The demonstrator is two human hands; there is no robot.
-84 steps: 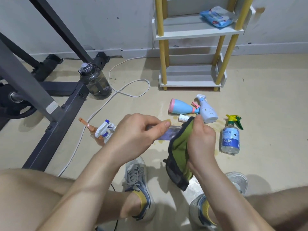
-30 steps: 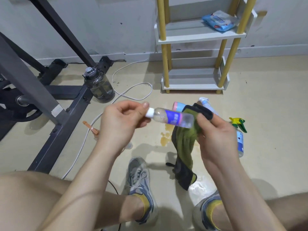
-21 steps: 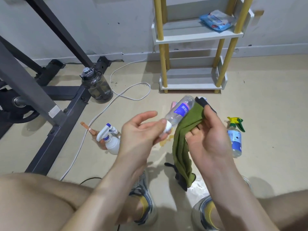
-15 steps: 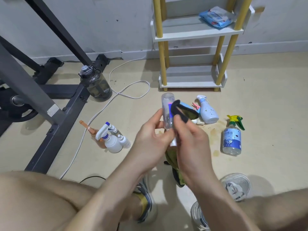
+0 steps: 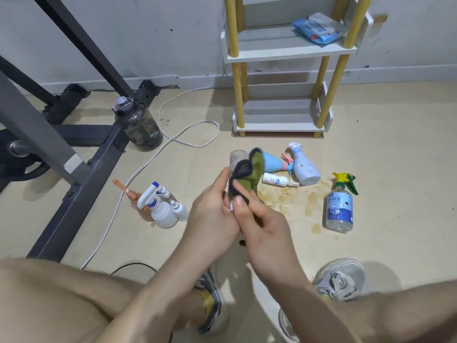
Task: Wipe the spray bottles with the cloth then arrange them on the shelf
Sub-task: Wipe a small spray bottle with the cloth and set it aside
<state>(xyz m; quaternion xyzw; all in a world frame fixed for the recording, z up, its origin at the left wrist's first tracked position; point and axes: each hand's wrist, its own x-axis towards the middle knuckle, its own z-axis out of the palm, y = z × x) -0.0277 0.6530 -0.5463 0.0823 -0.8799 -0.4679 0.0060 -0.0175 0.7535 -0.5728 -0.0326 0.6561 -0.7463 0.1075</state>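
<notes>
Progress: early, by my judgement. No spray bottle stands on the white shelf with yellow posts point(image 5: 284, 56), only a blue packet point(image 5: 319, 28) on its upper tier.
Bottle in hand: small clear plastic bottle point(image 5: 237, 158), upright above mid-floor, mostly wrapped in cloth.
Left hand point(image 5: 210, 219): curled around the bottle's lower end.
Right hand point(image 5: 262, 226): pinching the green-and-black cloth point(image 5: 249, 174) against the bottle.
Left to do: a clear green-triggered bottle point(image 5: 340, 206), a pale blue sprayer point(image 5: 305, 167) and others wait on the stained floor point(image 5: 395, 157) near the shelf's foot; white sprayers point(image 5: 160, 211) cluster leftward.
</notes>
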